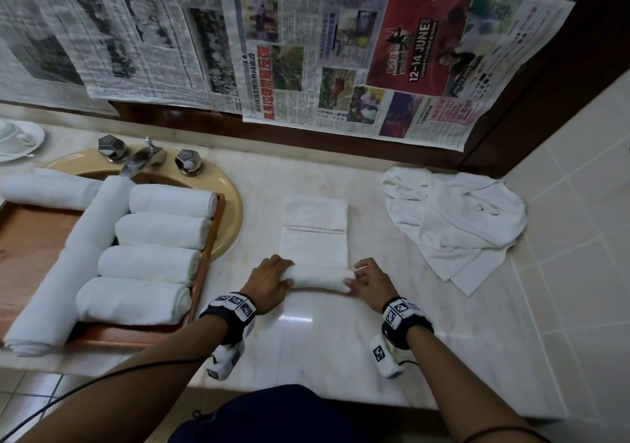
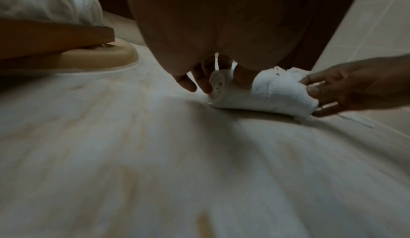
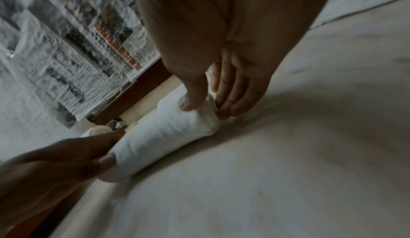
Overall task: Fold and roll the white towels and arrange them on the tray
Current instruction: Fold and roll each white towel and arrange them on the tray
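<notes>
A white towel lies flat on the marble counter, and its near end is rolled into a roll. My left hand grips the roll's left end, thumb in front and fingers behind the spiral end. My right hand pinches the right end between thumb and fingers. The roll rests on the counter. To the left, the wooden tray holds several rolled white towels.
A crumpled pile of white towels lies at the back right by the tiled wall. The tray sits over a beige sink with a chrome faucet. A cup and saucer stand far left. Newspaper covers the wall behind.
</notes>
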A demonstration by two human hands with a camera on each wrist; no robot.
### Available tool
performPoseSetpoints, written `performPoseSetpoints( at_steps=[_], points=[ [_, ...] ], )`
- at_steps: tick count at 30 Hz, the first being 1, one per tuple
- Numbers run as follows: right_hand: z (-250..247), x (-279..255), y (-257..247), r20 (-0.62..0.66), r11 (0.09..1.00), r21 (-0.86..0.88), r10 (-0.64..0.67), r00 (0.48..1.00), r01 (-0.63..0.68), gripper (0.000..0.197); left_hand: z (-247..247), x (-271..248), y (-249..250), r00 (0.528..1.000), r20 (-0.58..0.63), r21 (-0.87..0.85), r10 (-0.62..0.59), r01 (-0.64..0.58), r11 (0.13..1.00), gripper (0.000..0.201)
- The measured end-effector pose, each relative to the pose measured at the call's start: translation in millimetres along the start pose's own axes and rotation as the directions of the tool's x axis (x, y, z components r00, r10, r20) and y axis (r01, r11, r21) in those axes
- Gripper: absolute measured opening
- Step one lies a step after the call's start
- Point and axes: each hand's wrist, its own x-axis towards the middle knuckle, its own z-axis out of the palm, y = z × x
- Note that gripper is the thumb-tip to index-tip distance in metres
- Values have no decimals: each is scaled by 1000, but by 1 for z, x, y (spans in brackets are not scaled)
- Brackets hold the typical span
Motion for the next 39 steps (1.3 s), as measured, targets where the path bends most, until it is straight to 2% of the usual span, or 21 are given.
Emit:
performPoseSetpoints(
  at_steps=[3, 7, 10, 14, 17, 19, 21, 22, 25, 27, 29, 33, 39],
  points=[
    [1, 7, -1, -52, 997, -49, 61, 997, -63, 33, -6, 7, 7, 997, -39, -160, -69, 62, 985, 38],
    [10, 14, -16, -118, 984, -79, 148, 982, -158, 27, -15, 16, 13, 983, -56, -183, -172, 159, 970, 25],
    [17, 18, -23, -246, 996, -76, 35, 969, -55, 22, -17, 23, 15, 967, -85, -196, -240, 220, 956, 24],
    [22, 14, -20, -327, 991, -98, -114, 938, 86, 6, -17, 24, 20, 966, -159, -131, -202, 182, 974, 25],
    [17, 6, -18, -287, 991, 21, -119, 950, 130, 16, -18, 21, 21, 974, -210, -83, -87, 71, 994, 14],
    [15, 5, -12, -208, 987, 0, -156, 965, 160, 35, -17, 18, 20, 972, -231, -89, -40, 20, 996, 4],
    [15, 4, -8, -148, 985, -45, -170, 974, 165, 51, -13, 13, 15, 974, -228, -88, 5, -26, 996, 10],
    [15, 4, -9, -142, 985, -66, -169, 975, 161, 52, -11, 9, 13, 979, -199, -51, 34, -44, 998, 19],
    [11, 10, -13, -145, 983, -120, -158, 977, 141, 39, -7, 4, 7, 994, -108, 108, 15, -3, 994, 46],
    [5, 13, -18, -125, 988, -116, -121, 985, 107, 32, -11, 10, 8, 993, -109, 86, -35, 44, 995, 52],
    [-1, 16, -22, -96, 990, -111, -93, 991, 82, 29, -18, 18, 9, 993, -94, 51, -74, 79, 996, 51],
    [-3, 15, -26, -72, 991, -132, -25, 997, 15, 26, -22, 23, 11, 996, 32, 237, -81, 71, 969, 54],
    [10, 18, -28, -100, 984, -131, 106, 989, -118, 27, -21, 29, 11, 994, 23, 268, -107, 97, 959, 48]
  ],
)
